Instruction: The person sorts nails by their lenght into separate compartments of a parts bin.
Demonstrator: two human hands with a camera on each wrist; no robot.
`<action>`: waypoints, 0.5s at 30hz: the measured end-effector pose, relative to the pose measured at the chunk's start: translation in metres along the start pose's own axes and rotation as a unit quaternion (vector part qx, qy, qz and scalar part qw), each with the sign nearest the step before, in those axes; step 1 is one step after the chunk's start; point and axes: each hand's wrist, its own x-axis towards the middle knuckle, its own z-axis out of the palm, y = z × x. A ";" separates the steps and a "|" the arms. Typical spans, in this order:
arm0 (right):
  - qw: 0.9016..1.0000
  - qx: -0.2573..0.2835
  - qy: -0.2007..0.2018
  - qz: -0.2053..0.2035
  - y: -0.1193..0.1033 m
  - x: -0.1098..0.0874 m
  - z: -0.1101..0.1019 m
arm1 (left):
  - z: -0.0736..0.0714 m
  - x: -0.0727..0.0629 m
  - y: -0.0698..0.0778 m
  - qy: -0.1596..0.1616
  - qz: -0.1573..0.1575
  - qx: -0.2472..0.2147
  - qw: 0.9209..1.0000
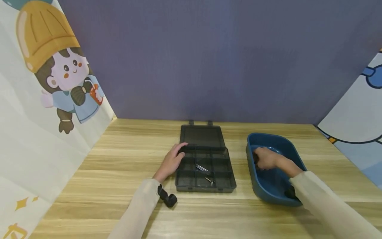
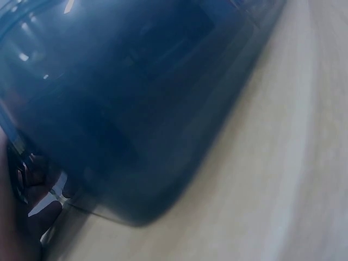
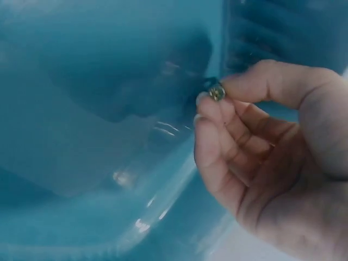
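My right hand (image 1: 265, 158) reaches into a blue basin (image 1: 276, 186) and pinches a small screw (image 3: 216, 92) between thumb and fingertips, its cross-recessed brassy head showing in the right wrist view. My left hand (image 1: 173, 161) rests at the left edge of a dark, see-through compartment box (image 1: 206, 190), fingers relaxed near the hinge side. The box's lid (image 1: 203, 135) lies folded back. Several slim metal pins (image 1: 201, 167) lie in the middle compartment. Short screws (image 1: 210, 181) lie in the front middle one. In the left wrist view, a bluish plastic surface (image 2: 136, 109) looms large and blurred.
Both things stand on a wood-grain table (image 1: 128, 186), the basin to the right of the box. A dark purple panel (image 1: 209, 59) rises behind the table. Black wrist gear (image 1: 167, 196) sticks out from the left sleeve near the box's front left corner.
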 end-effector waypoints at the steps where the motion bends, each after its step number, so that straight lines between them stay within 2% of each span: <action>1: 1.000 -0.007 0.000 -0.003 -0.001 -0.001 -0.002 | 0.000 0.000 0.000 0.000 -0.001 0.000 1.000; 5: 1.000 -0.023 0.002 0.000 -0.007 -0.008 -0.014 | 0.001 0.001 0.000 -0.002 -0.003 -0.003 1.000; 12: 0.999 -0.018 0.018 -0.035 -0.023 -0.018 -0.029 | 0.000 0.000 0.001 0.001 -0.001 0.000 1.000; 15: 0.999 -0.018 0.017 -0.035 -0.035 -0.024 -0.034 | 0.000 0.000 0.002 0.003 -0.001 -0.002 1.000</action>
